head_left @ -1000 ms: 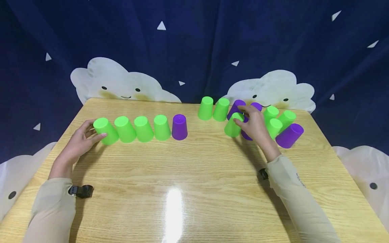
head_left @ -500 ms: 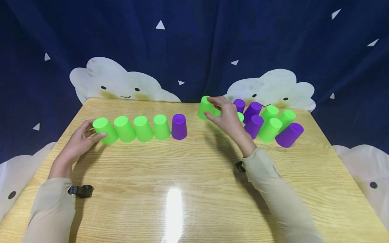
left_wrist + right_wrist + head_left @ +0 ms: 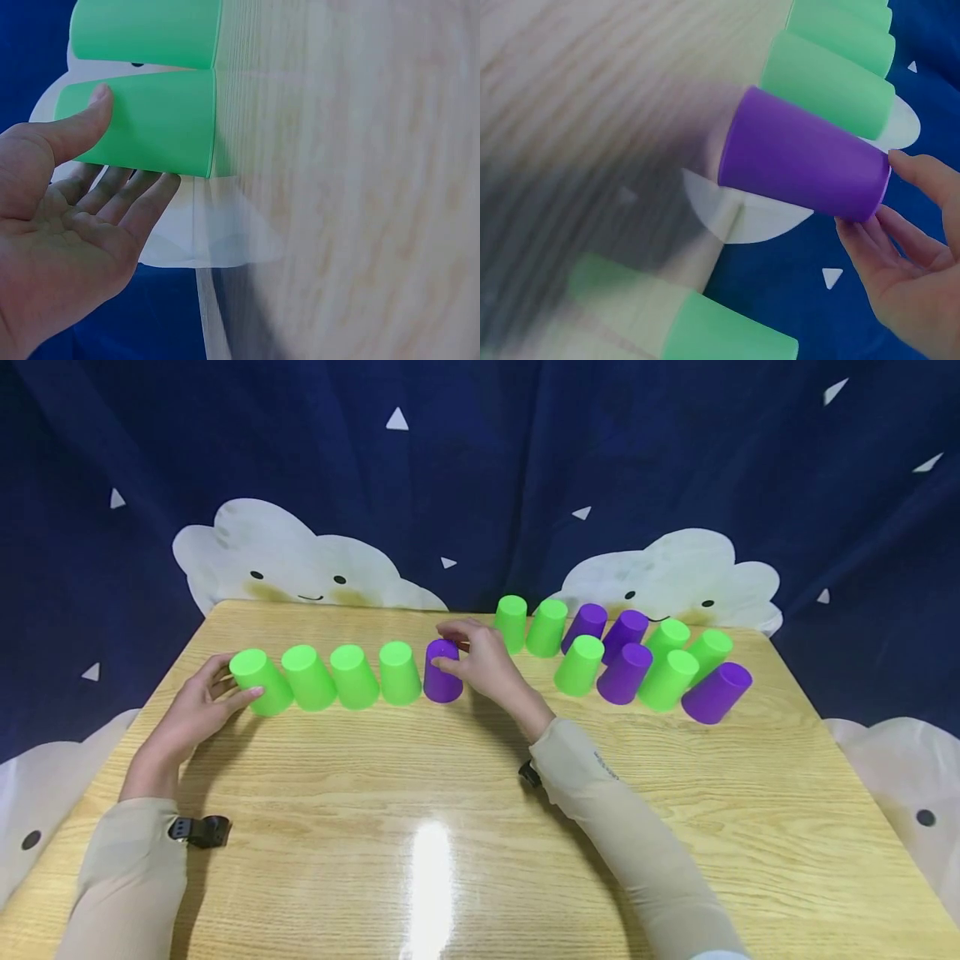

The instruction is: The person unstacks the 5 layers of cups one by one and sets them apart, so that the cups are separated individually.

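Five upside-down cups stand in a row on the left of the table. At the row's left end my left hand (image 3: 201,706) holds a green cup (image 3: 264,685), thumb on its near side and fingertips behind it. The left wrist view shows that thumb lying across the green cup (image 3: 150,124). My right hand (image 3: 491,664) is at the purple cup (image 3: 442,683) at the row's right end. In the right wrist view, thumb and fingers pinch the narrow upper end of this purple cup (image 3: 799,161), which stands beside a green cup (image 3: 829,86).
Several more upturned cups, green (image 3: 579,668) and purple (image 3: 625,675), stand in a loose group at the back right. A purple cup (image 3: 716,693) is at the group's right edge. Behind the wooden table (image 3: 337,827) hangs a dark blue curtain (image 3: 300,435) with white clouds.
My right hand has moved left, from a green cup in the right group past the back cups to the purple cup at the row's end. My left hand has stayed put.
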{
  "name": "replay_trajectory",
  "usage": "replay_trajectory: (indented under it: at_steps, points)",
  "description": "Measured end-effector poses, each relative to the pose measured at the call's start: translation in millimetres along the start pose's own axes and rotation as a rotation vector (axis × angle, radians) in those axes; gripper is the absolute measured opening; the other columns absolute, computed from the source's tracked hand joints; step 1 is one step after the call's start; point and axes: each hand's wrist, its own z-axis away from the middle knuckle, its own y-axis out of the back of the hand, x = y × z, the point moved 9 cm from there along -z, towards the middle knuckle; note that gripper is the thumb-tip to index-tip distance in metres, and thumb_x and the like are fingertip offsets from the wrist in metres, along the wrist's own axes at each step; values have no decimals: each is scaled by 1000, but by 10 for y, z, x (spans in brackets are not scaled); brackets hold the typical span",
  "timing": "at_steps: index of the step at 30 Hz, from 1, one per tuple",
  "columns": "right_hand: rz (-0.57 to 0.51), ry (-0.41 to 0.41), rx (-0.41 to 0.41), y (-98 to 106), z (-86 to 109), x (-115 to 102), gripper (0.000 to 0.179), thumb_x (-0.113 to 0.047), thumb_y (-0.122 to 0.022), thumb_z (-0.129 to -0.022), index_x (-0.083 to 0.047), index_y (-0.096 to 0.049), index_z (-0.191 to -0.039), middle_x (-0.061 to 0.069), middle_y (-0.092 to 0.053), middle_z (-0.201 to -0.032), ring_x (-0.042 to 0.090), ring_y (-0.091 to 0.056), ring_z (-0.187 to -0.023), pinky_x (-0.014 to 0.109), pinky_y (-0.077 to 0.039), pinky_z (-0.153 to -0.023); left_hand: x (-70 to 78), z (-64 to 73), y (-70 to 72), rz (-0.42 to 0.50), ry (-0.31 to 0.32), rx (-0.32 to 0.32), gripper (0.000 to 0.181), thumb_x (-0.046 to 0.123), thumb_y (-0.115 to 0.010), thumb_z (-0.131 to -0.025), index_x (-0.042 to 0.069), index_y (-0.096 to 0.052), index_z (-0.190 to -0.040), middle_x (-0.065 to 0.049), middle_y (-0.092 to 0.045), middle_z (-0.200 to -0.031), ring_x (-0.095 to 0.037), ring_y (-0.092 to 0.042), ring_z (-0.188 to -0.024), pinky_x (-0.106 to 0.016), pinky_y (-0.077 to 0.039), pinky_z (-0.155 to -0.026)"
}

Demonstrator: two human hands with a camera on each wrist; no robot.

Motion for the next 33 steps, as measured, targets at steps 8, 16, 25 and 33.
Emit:
replay_trajectory:
  at_steps: [8, 16, 25, 33]
  points:
    - [32, -34, -32, -98, 16, 94, 47, -4, -80, -81, 6, -62, -123, 19, -62, -118, 29, -64, -107, 36, -52, -93, -1, 2, 12, -10, 1, 4, 72, 27, -61, -99, 0, -21, -152, -29, -26, -152, -50, -26, -139, -64, -26, -108]
    - [-21, -40, -17, 18, 38, 100, 49, -4, -80, -81, 8, -61, -125, 20, -61, -122, 29, -63, -110, 30, -51, -94, -8, 12, -1, -12, 9, -1, 70, 28, -60, -99, 2, -22, -152, -28, -26, -152, -49, -26, -139, -63, -28, -107]
    - [15, -24, 106, 597, 188, 201, 48, -4, -81, -80, 8, -62, -123, 22, -62, -120, 32, -62, -111, 34, -52, -93, 5, -2, -9, 0, 7, -6, 71, 27, -61, -99, 2, -21, -152, -28, -25, -153, -49, -24, -140, -65, -26, -107]
    - [164, -53, 201, 1054, 427, 455, 49, -5, -83, -78, 5, -64, -122, 21, -64, -114, 33, -64, -103, 38, -54, -88, -13, -5, -11, -3, 14, -6, 73, 28, -61, -99, 0, -19, -153, -29, -23, -154, -50, -23, -140, -65, -25, -108]
